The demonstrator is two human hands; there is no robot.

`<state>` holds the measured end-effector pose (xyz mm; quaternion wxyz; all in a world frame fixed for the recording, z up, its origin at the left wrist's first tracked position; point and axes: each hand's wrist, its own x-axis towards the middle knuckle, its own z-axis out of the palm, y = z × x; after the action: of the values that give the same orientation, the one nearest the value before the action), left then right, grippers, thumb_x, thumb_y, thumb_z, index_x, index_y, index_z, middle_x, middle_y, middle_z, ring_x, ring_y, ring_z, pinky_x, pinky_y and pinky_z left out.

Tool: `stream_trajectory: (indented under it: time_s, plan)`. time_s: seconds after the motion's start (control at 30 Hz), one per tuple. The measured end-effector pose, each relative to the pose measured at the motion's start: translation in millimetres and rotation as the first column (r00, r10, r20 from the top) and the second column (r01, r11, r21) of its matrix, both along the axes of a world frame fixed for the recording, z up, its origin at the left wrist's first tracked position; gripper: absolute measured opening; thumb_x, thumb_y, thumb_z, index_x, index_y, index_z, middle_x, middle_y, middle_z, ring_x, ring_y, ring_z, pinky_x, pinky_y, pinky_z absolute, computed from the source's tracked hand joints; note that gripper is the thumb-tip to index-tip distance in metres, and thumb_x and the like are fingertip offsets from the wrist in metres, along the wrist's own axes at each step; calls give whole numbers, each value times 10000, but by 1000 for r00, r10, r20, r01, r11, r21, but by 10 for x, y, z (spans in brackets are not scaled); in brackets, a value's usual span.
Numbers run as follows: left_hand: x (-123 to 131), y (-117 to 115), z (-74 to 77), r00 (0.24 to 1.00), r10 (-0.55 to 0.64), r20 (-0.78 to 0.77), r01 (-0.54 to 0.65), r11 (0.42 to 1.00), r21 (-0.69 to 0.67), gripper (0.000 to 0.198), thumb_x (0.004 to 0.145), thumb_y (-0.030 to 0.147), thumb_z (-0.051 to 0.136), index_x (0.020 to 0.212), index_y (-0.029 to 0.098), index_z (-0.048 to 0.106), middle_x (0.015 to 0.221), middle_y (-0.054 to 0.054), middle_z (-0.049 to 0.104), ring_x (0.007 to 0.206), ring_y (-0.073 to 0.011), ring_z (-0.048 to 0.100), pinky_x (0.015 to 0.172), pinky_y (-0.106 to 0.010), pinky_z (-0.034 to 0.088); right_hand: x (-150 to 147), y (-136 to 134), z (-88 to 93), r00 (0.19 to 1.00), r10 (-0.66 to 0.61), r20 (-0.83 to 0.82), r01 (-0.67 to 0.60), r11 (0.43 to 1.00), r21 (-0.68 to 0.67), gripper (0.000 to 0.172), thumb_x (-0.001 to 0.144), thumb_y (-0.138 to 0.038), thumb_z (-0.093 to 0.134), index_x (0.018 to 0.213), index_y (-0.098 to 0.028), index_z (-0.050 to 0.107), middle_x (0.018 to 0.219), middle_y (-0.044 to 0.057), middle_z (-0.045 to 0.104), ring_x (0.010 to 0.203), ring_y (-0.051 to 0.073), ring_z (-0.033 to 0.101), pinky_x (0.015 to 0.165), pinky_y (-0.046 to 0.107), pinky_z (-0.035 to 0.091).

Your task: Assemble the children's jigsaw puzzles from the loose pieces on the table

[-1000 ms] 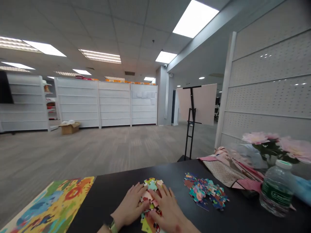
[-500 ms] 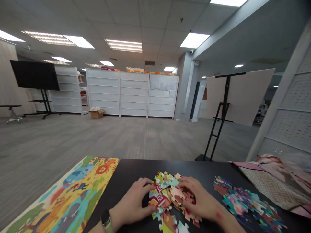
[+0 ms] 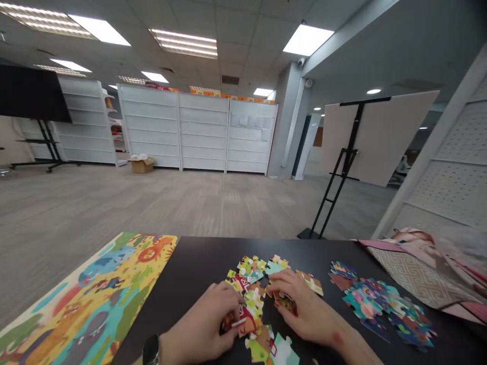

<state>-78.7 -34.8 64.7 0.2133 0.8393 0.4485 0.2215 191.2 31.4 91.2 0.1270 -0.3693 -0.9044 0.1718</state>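
A loose heap of colourful jigsaw puzzle pieces (image 3: 254,299) lies between my hands on the black table (image 3: 205,263). My left hand (image 3: 207,319), wearing a dark watch (image 3: 151,349) at the wrist, curls its thumb and fingers around red puzzle pieces at the heap's left side. On the other side, my right hand (image 3: 302,309) bends over several pieces, which partly show beneath its fingers. How many pieces each hand grips is hidden. Teal and green pieces (image 3: 283,350) lie at the near end, and a brown-and-yellow piece (image 3: 312,282) rests beyond my right hand.
A bright animal picture sheet (image 3: 102,294) covers the table's left side. To the right lies a second heap of blue and purple puzzle pieces (image 3: 375,299). A pink patterned cloth bag (image 3: 414,274) sits at the right edge. Past the table stand an easel (image 3: 338,177) and white shelves (image 3: 203,134).
My hands have drawn apart, and pieces have spread, with some now beyond my right hand. My fingers have curled more tightly around pieces. The head view has tilted down and shifted right.
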Motion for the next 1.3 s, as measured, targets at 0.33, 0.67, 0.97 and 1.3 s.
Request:
stream_trajectory:
  time_s: [0.33, 0.67, 0.97, 1.3]
  plan:
    - [-302, 64, 256, 949, 54, 309, -1, 986, -167, 337, 803, 326, 805, 1117, 256, 702, 1076, 0, 687, 953, -197, 617, 845, -265, 468, -35, -158, 125, 994, 55, 91, -41, 989, -144, 217, 697, -244, 801, 892, -251, 708, 1229, 48, 625, 1273, 317, 483, 1145, 543, 305]
    - [-899, 134, 263, 931, 340, -135, -364, 898, -248, 850, 607, 237, 871, 1405, 204, 577, 1170, -67, 651, 1072, -282, 605, 926, -332, 477, -507, -25, 72, 995, 92, 41, -95, 993, 63, 418, 905, -97, 445, 1223, -256, 665, 1320, 100, 629, 1274, 270, 524, 1085, 464, 436]
    - [-887, 120, 170, 951, 262, -166, -295, 928, -227, 615, 561, 168, 859, 1141, 316, 720, 1077, -9, 653, 989, -249, 631, 770, -275, 520, -484, 167, -35, 986, 38, 162, -52, 995, 80, 353, 856, -171, 549, 1139, -285, 726, 1534, 57, 502, 1463, 353, 343, 1169, 611, 312]
    - [-788, 73, 205, 982, 177, -72, -187, 966, -180, 765, 657, 182, 838, 1382, 254, 602, 1400, -82, 560, 1302, -303, 503, 1142, -398, 374, -703, -177, 81, 991, 130, 27, -125, 983, -136, 469, 739, -300, 784, 1193, -234, 686, 1300, 90, 607, 1250, 310, 508, 1107, 469, 403]
